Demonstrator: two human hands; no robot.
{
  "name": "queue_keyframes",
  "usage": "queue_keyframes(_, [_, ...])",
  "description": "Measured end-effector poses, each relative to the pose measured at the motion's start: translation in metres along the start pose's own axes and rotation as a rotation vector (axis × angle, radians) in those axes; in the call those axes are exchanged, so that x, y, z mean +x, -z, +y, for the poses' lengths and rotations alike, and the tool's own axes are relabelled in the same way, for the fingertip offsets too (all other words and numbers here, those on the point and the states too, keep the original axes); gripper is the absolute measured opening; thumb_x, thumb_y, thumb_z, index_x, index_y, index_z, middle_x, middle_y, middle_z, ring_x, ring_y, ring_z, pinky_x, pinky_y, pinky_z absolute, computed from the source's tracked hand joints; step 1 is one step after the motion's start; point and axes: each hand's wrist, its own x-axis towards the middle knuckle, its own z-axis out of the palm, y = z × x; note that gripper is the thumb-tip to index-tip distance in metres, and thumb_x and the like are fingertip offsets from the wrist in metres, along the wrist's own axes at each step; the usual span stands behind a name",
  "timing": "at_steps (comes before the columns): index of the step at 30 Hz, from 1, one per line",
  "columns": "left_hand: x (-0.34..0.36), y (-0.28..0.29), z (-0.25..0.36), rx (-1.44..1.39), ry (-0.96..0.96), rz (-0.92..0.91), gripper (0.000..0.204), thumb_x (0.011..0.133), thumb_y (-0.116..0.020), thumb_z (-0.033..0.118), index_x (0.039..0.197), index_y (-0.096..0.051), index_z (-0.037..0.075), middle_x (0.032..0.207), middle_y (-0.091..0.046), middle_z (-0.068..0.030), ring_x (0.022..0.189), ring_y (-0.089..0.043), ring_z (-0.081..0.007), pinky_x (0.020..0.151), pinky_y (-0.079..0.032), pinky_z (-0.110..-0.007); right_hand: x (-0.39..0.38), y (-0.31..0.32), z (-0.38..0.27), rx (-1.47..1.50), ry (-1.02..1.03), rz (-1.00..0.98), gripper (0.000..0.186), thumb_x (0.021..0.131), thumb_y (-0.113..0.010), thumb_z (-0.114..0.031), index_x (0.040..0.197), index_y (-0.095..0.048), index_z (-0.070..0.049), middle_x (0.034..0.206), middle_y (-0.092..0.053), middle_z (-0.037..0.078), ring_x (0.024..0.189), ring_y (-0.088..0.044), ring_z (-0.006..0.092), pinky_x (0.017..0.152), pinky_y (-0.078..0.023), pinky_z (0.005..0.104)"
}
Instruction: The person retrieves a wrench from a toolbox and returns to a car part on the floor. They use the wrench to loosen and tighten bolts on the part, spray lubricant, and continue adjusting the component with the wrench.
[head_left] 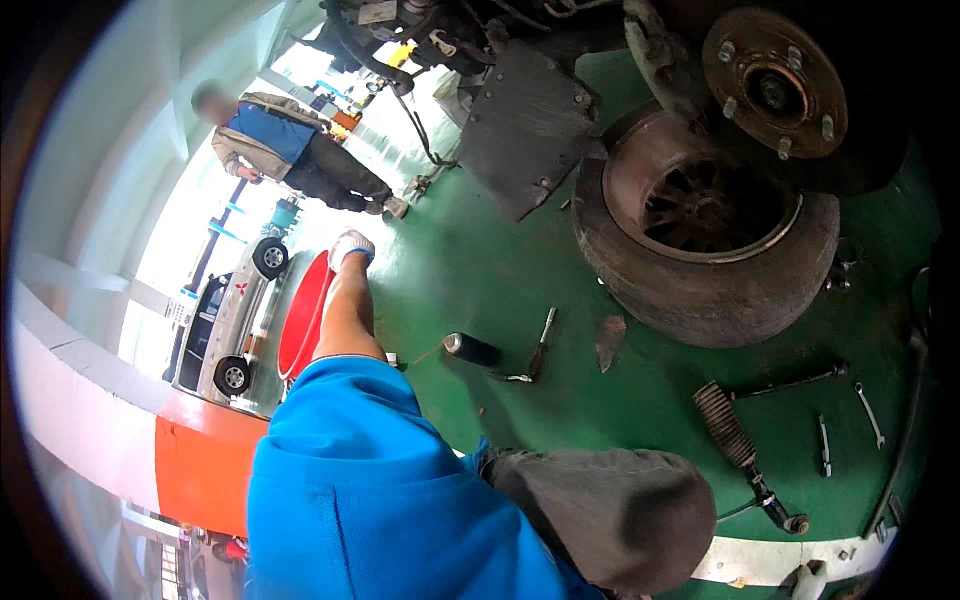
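L hand (351, 246), gloved, arm stretched straight out to mid-left of frame, at top rim of red basin (303, 312); grip unclear, can't tell if it's grasping. R hand out of view. Basin seen edge-on, contents hidden. Removed wheel (706, 240) lies upper right on green floor (480, 270).

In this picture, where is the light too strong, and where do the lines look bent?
Head view: daylight washes out the upper left beyond the standing person; the white wall band bends along the left rim; the wheel and gloved left hand stay fairly sharp; corners are black.
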Motion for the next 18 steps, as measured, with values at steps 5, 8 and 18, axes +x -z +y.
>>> queue_keyframes(5, [0.012, 0.010, -0.015, -0.026, 0.019, 0.099, 0.038, 0.096, -0.050, 0.022, 0.125, -0.068, 0.004, 0.127, -0.069, -0.0188, 0.119, -0.068, -0.0323, 0.096, -0.055, -0.046, 0.005, 0.008, 0.007, -0.359, 0.083, 0.075, 0.038, 0.090, -0.071, -0.024, 0.117, -0.068, 0.002, 0.108, -0.071, 0.016, 0.100, -0.065, 0.0280, 0.092, -0.052, 0.0413])
queue_keyframes(8, [0.025, 0.016, -0.027, -0.036, 0.018, 0.134, 0.040, 0.093, -0.051, 0.021, 0.124, -0.069, 0.003, 0.128, -0.068, -0.0213, 0.118, -0.067, -0.0345, 0.097, -0.055, -0.045, 0.000, 0.012, -0.002, -0.498, 0.120, 0.091, 0.042, 0.090, -0.070, -0.031, 0.118, -0.069, 0.000, 0.115, -0.071, 0.018, 0.108, -0.064, 0.0317, 0.100, -0.048, 0.0427])
queue_keyframes(18, [0.051, 0.065, -0.030, 0.255, -0.005, 0.423, 0.040, 0.102, -0.043, 0.030, 0.136, -0.059, 0.015, 0.144, -0.054, -0.0121, 0.135, -0.049, -0.0325, 0.113, -0.035, -0.051, -0.003, 0.020, 0.008, -0.558, 0.071, 0.082, 0.046, 0.090, -0.069, -0.036, 0.120, -0.069, -0.001, 0.121, -0.070, 0.020, 0.114, -0.063, 0.0341, 0.103, -0.046, 0.0435])
